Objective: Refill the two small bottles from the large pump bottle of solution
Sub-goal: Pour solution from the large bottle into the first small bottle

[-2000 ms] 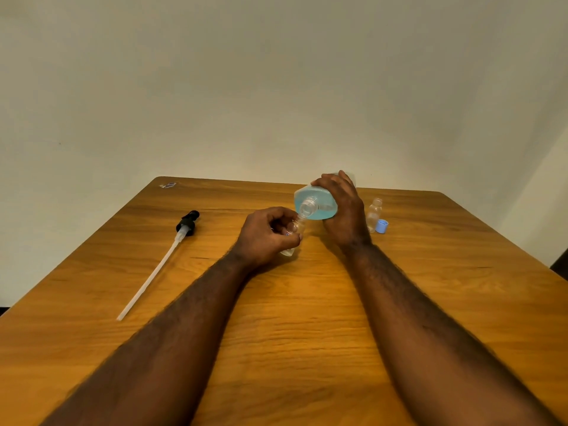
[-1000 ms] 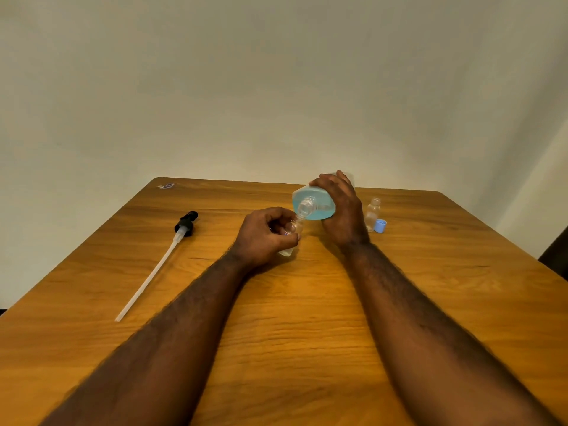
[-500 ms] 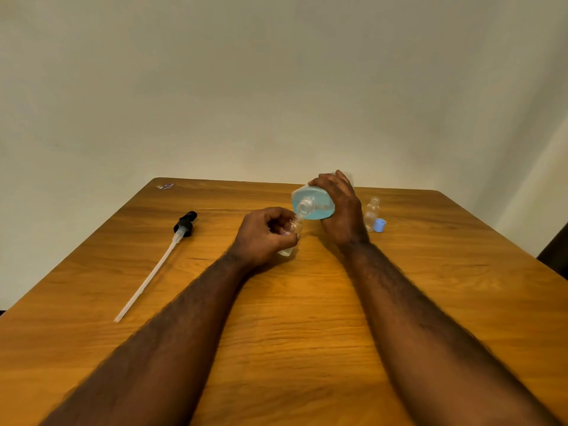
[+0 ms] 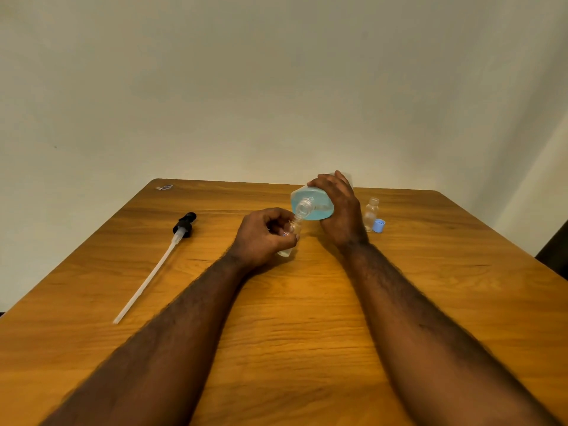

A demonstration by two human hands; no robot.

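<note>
A rectangular bench (image 4: 292, 318) of warm orange-brown wood grain, rounded at its far corners, fills the lower half of the view. Behind it stands a plain off-white wall (image 4: 276, 87), softly lit and dimmer toward the right. A dark shape (image 4: 558, 249), too cropped to identify, sits at the right edge.

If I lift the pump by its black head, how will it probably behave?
The pump head looks light, being small plastic. Its long, thin tube will probably flex and swing. Lying flat on the table, it may roll if nudged.
</note>
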